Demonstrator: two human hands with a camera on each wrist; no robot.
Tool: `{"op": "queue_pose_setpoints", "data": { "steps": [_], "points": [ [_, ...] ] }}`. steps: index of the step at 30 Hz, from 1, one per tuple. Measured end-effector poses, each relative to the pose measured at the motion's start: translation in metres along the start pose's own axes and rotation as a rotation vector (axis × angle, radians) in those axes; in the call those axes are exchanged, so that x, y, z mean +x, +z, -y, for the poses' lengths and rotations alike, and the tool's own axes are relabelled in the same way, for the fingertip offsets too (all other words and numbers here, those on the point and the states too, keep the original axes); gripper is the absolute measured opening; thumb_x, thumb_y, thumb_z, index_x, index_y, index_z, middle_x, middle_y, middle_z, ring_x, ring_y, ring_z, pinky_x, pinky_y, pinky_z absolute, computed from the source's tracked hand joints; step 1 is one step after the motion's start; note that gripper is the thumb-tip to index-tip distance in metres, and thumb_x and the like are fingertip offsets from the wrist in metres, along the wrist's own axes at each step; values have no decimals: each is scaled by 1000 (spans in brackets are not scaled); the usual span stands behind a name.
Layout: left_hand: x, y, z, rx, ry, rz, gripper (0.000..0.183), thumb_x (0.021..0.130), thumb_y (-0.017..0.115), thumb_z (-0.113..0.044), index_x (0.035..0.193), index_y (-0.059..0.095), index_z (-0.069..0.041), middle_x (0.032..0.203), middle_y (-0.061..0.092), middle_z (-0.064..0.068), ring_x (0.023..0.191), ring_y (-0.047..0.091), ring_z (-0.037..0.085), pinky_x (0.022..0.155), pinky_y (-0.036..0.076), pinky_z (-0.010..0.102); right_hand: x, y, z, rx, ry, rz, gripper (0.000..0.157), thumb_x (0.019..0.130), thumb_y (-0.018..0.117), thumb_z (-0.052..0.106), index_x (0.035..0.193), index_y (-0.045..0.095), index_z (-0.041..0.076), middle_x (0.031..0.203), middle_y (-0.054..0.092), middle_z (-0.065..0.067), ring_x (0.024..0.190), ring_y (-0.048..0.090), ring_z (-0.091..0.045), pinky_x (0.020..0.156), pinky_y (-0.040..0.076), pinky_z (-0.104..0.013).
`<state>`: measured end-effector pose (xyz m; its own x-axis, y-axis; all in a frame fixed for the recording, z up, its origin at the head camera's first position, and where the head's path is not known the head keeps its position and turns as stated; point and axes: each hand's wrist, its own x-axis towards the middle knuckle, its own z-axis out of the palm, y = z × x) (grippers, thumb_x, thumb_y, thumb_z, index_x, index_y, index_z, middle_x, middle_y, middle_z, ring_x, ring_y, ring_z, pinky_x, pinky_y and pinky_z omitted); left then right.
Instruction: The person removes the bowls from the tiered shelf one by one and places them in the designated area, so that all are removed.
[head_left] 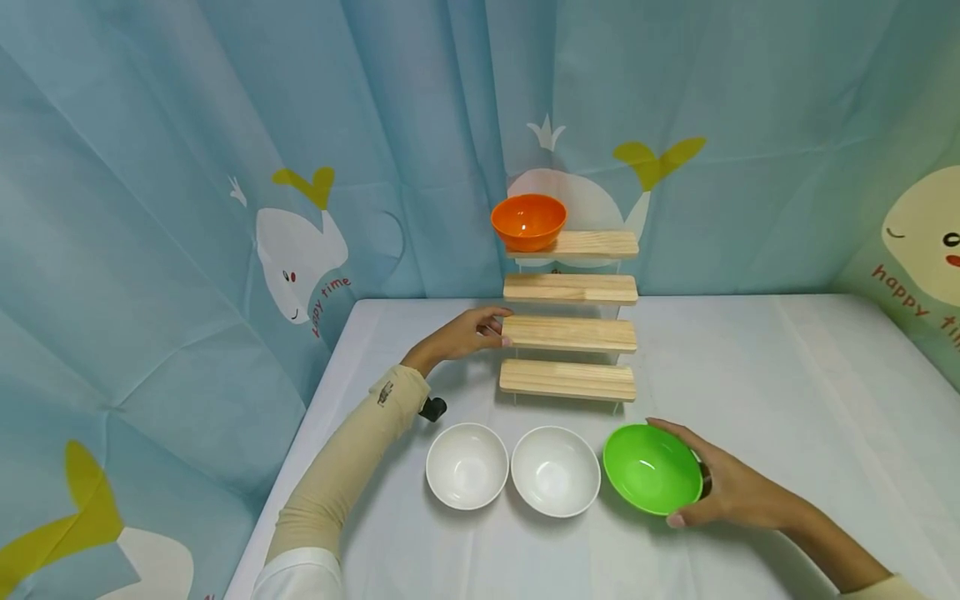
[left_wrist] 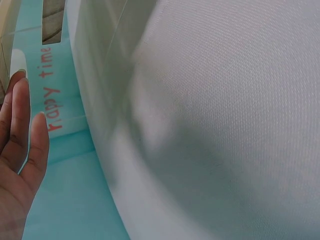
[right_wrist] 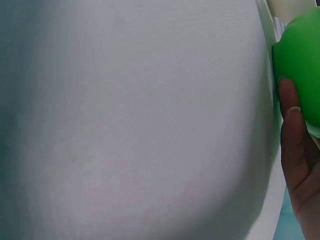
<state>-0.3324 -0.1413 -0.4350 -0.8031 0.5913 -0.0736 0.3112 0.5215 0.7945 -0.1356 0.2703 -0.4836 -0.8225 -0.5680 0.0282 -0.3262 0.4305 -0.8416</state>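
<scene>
My left hand [head_left: 472, 333] is at the left end of a four-tier wooden display rack [head_left: 568, 333]. Its thumb and a finger span the end of the second plank from the bottom; in the left wrist view the other fingers [left_wrist: 21, 115] are fairly straight beside the wood. My right hand [head_left: 738, 487] grips a green bowl [head_left: 652, 468] from its right side, thumb near the front and fingers behind. The right wrist view shows fingertips [right_wrist: 294, 117] against the bowl's outer wall. An orange bowl [head_left: 528, 222] sits at the left of the top plank.
Two white bowls [head_left: 467, 467] stand side by side in front of the rack, left of the green one. A white cloth covers the table [head_left: 757, 358]. Blue curtains [head_left: 420, 150] with whale prints hang behind and at both sides.
</scene>
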Motion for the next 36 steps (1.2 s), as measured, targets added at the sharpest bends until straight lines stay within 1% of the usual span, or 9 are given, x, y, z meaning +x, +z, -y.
{"op": "queue_pose_setpoints", "data": {
  "steps": [4, 9, 14, 21, 27, 29, 32, 34, 36],
  "points": [
    [1, 0, 0, 8, -3, -1, 59, 98, 68, -31, 150, 46, -13, 126, 61, 10, 115, 61, 23, 99, 51, 36, -1, -2, -3, 17, -10, 24, 112, 71, 89, 15, 160, 22, 19, 135, 48, 4, 105, 57, -5, 68, 50, -25],
    [1, 0, 0, 7, -6, 2, 60, 98, 68, -31, 150, 46, -13, 126, 61, 10, 115, 61, 22, 99, 52, 36, -1, -4, -7, 72, -27, 71, 111, 74, 86, 12, 161, 18, 16, 139, 44, 12, 108, 59, -6, 70, 55, -28],
    [1, 0, -1, 4, -5, -2, 60, 98, 68, -31, 150, 46, -14, 126, 61, 10, 114, 61, 22, 98, 52, 36, -1, -5, -7, 89, -19, 86, 110, 74, 86, 11, 161, 18, 16, 139, 43, 13, 107, 59, -7, 70, 55, -29],
    [1, 0, -1, -6, -11, -4, 59, 98, 68, -31, 150, 46, -15, 124, 61, 9, 114, 61, 22, 98, 52, 36, -2, -7, -6, 120, -28, 104, 110, 75, 84, 8, 161, 17, 15, 142, 41, 7, 108, 60, -8, 73, 57, -30],
    [0, 0, -1, -12, -15, 2, 60, 97, 68, -33, 150, 46, -16, 125, 61, 9, 115, 61, 22, 99, 52, 37, -3, -12, -6, 118, -21, 135, 111, 79, 83, 9, 163, 11, 15, 147, 36, 20, 103, 67, -12, 76, 57, -29],
    [0, 0, 0, -12, -15, 4, 60, 97, 68, -33, 150, 46, -16, 125, 61, 9, 115, 61, 22, 99, 52, 37, -4, -16, -6, 112, -44, 127, 110, 79, 82, 8, 163, 10, 13, 150, 36, 20, 102, 68, -13, 76, 57, -29],
    [0, 0, 0, -9, -12, 6, 60, 97, 68, -33, 150, 45, -15, 125, 61, 10, 115, 61, 23, 99, 52, 37, -4, -25, -7, 115, -90, 91, 108, 78, 80, 4, 162, 12, 10, 153, 36, 14, 94, 69, -12, 71, 58, -30],
    [0, 0, 0, -11, -12, 6, 60, 97, 68, -33, 150, 45, -15, 125, 61, 10, 115, 61, 23, 99, 52, 37, -4, -33, -5, 124, -107, 61, 107, 77, 79, 1, 162, 13, 9, 153, 37, 9, 88, 68, -15, 66, 58, -31],
    [0, 0, 1, -13, -10, 4, 60, 97, 68, -32, 150, 46, -15, 125, 61, 10, 115, 61, 23, 98, 52, 37, -4, -42, -2, 119, -111, 29, 105, 78, 76, -3, 161, 14, 9, 152, 37, 9, 83, 68, -19, 63, 58, -32]
  ]
}}
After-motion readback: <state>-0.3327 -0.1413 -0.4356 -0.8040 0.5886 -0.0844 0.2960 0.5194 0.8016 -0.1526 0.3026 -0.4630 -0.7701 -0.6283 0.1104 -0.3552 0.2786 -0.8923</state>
